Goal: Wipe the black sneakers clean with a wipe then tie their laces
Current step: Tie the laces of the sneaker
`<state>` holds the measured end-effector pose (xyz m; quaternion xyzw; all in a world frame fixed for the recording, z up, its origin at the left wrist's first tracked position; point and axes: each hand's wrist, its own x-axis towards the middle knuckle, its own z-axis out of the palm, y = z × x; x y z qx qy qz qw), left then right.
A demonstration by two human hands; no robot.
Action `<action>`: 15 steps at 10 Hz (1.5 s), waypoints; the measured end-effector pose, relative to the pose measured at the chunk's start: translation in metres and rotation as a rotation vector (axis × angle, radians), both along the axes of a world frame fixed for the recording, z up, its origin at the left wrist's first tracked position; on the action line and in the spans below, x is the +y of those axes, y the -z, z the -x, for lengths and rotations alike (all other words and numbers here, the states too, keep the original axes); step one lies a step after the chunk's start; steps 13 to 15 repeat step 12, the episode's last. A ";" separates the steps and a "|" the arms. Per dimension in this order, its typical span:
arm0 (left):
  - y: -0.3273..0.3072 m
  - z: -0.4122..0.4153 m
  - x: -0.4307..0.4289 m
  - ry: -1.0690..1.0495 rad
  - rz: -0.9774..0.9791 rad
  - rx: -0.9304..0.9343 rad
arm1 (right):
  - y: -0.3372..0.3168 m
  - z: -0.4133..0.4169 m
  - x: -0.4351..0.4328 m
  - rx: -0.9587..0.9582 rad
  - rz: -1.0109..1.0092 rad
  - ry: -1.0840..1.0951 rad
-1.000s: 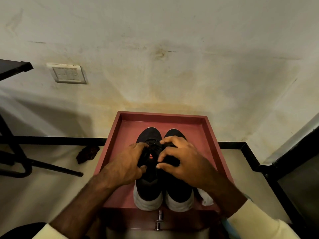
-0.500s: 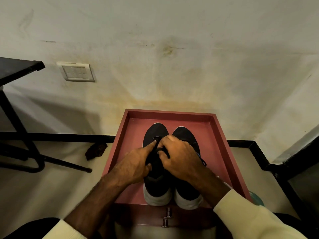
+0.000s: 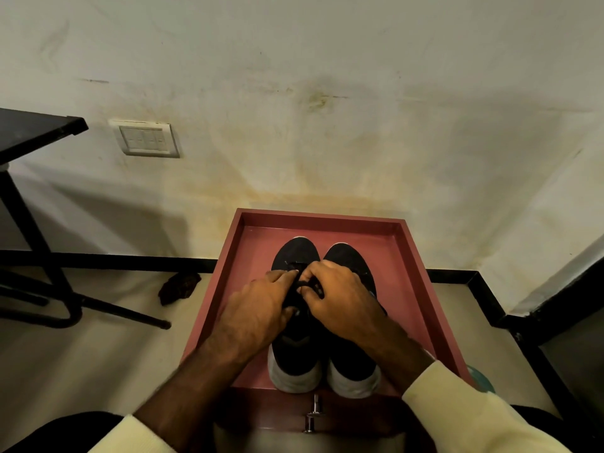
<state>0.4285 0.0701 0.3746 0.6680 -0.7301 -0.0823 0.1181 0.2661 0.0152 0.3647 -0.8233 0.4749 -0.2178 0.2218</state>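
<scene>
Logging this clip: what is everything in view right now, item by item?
sneakers: 2, black with white soles, side by side in the tray
laces: black, over the left-hand sneaker, between the hands
tray: 1, red, centre, by the wall
knob: 1, metal, at the tray's near edge
switch plate: 1, white, on the wall, left
table: 1, black, far left
scrap: 1, dark, on the floor left of the tray
teal thing: 1, mostly hidden beside the right sleeve
left hand: 1, cream sleeve, holds the laces
right hand: 1, cream sleeve, pinches a lace loop
</scene>
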 end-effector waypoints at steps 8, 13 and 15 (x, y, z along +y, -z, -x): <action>0.023 0.000 -0.025 -0.044 -0.126 0.211 | -0.002 0.082 -0.007 0.242 -0.559 0.080; -0.026 0.029 -0.003 -0.024 0.347 0.040 | -0.045 0.075 0.015 0.193 -0.037 0.407; -0.026 0.029 -0.003 -0.024 0.347 0.040 | -0.045 0.075 0.015 0.193 -0.037 0.407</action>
